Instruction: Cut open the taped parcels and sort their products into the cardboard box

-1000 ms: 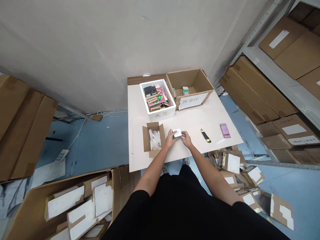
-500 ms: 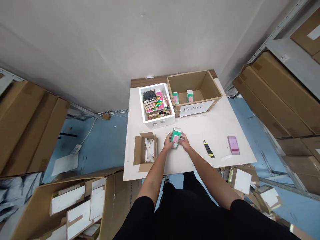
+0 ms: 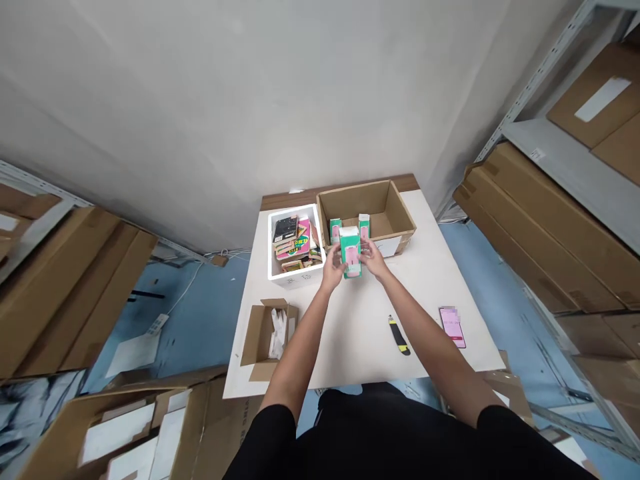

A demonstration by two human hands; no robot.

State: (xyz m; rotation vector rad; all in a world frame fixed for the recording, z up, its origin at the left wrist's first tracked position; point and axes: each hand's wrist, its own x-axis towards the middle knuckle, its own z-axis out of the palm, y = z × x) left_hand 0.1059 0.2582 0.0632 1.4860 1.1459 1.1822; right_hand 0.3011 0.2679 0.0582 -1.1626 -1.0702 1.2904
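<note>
Between my two hands is a small green box point(image 3: 351, 253) with a pink panel, raised above the table in front of the large cardboard box point(image 3: 404, 241). My left hand point(image 3: 333, 268) grips its left side, and my right hand point(image 3: 373, 258) grips its right side. Two similar green boxes stand inside the large cardboard box, one to the left point(image 3: 335, 230) and another to the right point(image 3: 364, 227). A paper label on that box's front is partly hidden by my right hand.
Left of it stands a white foam box point(image 3: 271, 247) full of small packages. An open carton point(image 3: 251, 340) with white pieces sits at the table's left. A black-and-yellow utility knife point(image 3: 399, 335) and a phone point(image 3: 453, 327) lie to the right. Shelves with cartons point(image 3: 545, 227) flank the table.
Both hands have moved the green box forward and up, from over the near table to the front of the large cardboard box. The camera view has tilted upward.
</note>
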